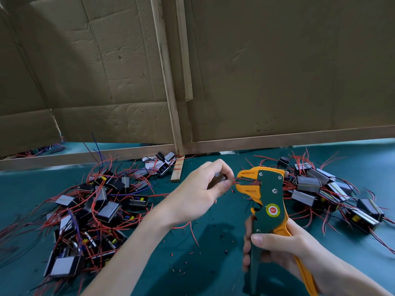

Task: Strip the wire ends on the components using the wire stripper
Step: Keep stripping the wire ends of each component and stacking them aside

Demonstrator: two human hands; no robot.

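Left hand [198, 189]: a component [220, 179] is being held, its red wire [236, 182] being pinched in the fingers just left of the wire stripper [267, 193].
Right hand [277, 253]: stripper handles are being gripped, fingers clenched round them.
Axis: wire is being held pointing rightward into the stripper's head.

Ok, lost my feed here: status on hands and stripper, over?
Left hand pinching component, red wire end in the jaws of the wire stripper. Right hand gripping its handles. Nothing blocking.

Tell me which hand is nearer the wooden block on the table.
Left. The left hand, pinching a component, sits just right of the wooden block; the right hand grips the wire stripper farther right.
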